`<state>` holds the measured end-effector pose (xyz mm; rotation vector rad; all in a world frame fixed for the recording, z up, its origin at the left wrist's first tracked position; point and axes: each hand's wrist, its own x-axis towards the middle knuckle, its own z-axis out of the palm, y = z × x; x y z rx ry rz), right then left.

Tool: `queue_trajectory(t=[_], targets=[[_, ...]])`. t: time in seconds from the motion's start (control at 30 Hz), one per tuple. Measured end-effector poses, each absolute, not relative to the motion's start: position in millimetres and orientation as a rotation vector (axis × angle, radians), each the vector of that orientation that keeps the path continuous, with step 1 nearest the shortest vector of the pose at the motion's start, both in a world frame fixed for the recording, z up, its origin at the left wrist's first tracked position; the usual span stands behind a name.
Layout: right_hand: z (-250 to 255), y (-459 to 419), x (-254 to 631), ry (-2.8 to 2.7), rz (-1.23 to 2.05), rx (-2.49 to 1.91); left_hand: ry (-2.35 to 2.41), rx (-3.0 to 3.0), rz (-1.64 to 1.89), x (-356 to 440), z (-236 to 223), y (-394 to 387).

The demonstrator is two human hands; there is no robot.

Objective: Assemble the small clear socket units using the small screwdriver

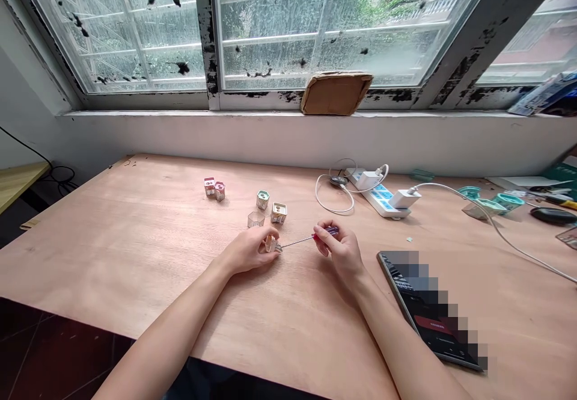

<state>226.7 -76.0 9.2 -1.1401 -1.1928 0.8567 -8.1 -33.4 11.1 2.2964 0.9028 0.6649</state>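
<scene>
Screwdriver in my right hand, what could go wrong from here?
The screwdriver points toward your left hand, so a slip might jab it. The small piece held there could pop loose from your grip. The clear piece sits close beyond that hand and might get knocked.

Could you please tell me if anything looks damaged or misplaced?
The grey window frame looks damaged, blotched with black patches; a tiny pale-green scrap lies loose on the light-wood tabletop, right of the right hand.
</scene>
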Motion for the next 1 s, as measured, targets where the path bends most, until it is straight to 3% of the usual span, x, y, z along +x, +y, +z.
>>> queue_trajectory(t=[1.0], targets=[[9.7, -75.8, 227.0, -1.201, 0.835, -1.153, 0.812, 2.219, 0.729, -7.5, 5.9, -32.8]])
